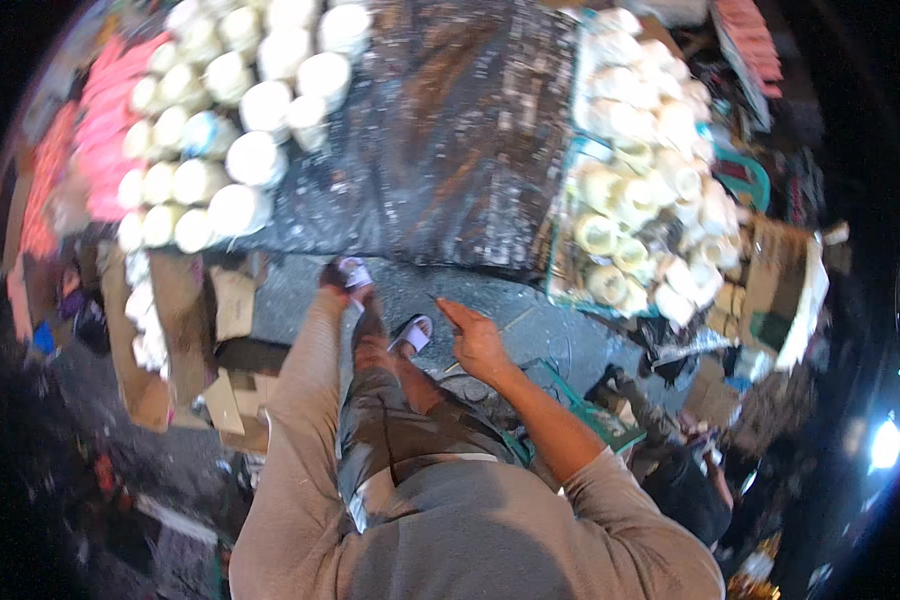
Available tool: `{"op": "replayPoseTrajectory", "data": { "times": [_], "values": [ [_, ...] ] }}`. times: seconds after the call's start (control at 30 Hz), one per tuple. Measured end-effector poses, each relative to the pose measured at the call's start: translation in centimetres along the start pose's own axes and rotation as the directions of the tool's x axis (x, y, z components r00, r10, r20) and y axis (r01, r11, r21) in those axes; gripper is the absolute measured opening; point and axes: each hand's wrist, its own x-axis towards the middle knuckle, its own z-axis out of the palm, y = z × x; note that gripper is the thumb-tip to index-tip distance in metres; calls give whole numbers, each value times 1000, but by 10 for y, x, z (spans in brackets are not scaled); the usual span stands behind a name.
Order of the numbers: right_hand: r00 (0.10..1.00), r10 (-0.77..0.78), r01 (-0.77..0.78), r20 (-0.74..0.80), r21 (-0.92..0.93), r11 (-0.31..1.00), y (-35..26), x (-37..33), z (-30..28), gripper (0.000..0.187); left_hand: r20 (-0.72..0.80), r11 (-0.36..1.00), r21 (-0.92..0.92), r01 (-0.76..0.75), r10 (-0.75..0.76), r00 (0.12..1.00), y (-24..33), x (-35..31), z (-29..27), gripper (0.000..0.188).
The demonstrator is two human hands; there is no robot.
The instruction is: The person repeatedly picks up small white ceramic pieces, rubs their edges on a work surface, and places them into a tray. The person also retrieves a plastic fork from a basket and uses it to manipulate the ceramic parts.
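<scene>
The left hand [345, 275] is closed around a small pale, crumpled piece of wrapping [356, 270], held low above the grey floor [530, 310] just below the near edge of the dark plastic-covered table [450, 130]. The right hand [475, 340] hangs empty, fingers loosely apart, near the same edge.

Judging by how things lie, most of the work looks done — the table's left edge carries some twenty white, round paper-wrapped rolls [255, 160] standing in rows, with a stack of pink flat packs [110, 110] beside them. At the right edge a green-rimmed crate [560, 230] holds a heap of cream-coloured bare spools [630, 190], roughly thirty, though blur prevents an exact count — these seem left to do. Brown cardboard pieces [230, 300] lie on the floor.
</scene>
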Motion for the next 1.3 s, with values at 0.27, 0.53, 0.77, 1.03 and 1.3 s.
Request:
{"op": "replayPoseTrajectory", "data": {
  "times": [0.27,0.53,0.77,1.03,1.3],
  "values": [
    [977,122,-83,-178,212,974,-17,13,-34,46,-335,-173,906,386,261,905,57,-47,-133,45],
    [806,544,-222,-231,735,641,4,38,-93,31,-354,-468,817,338,56,934,39,-172,-190,73],
    [753,652,-113,-91,958,265,24,4,-83,30,-553,415,707,573,-182,813,62,-195,-153,52],
    [765,592,-219,-254,762,610,54,-16,-95,42,-233,286,936,204,68,970,111,-199,-65,36],
    [883,250,-96,-398,369,925,51,73,-170,38,107,-366,925,102,508,855,103,-217,35,45]
  ]
}}
